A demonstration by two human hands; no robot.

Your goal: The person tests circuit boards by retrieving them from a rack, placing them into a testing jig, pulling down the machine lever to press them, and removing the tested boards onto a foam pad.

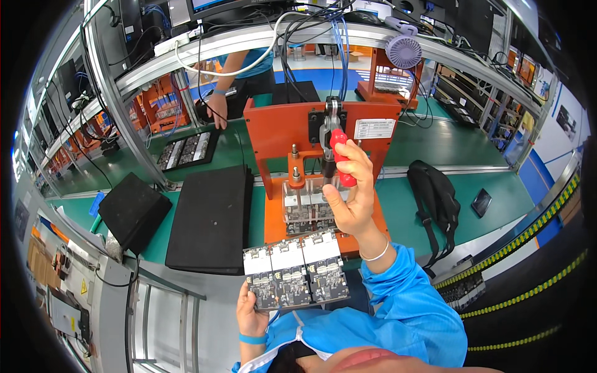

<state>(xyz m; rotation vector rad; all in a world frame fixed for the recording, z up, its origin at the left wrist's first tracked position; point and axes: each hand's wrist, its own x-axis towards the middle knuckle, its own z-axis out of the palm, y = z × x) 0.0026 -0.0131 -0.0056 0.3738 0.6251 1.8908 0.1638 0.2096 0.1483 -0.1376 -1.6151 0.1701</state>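
Note:
My left hand (250,316) grips the lower left edge of a circuit board panel (293,287), held tilted in front of my body. Several dark boards with white upper parts make up this panel. My right hand (356,202) is wrapped around the red handle (337,138) of a toggle clamp (331,118). The clamp is mounted on the upright plate of an orange press fixture (280,127). Below the clamp, a clear plate (293,198) with metal posts sits over another set of circuit boards (318,213) in the fixture.
Left of the fixture lie a large black foam pad (208,217) and a black block (134,211). A black bag (433,202) and a phone (481,202) rest on the right bench. Across the bench, another person's hand (217,110) is near a tray of boards (186,151).

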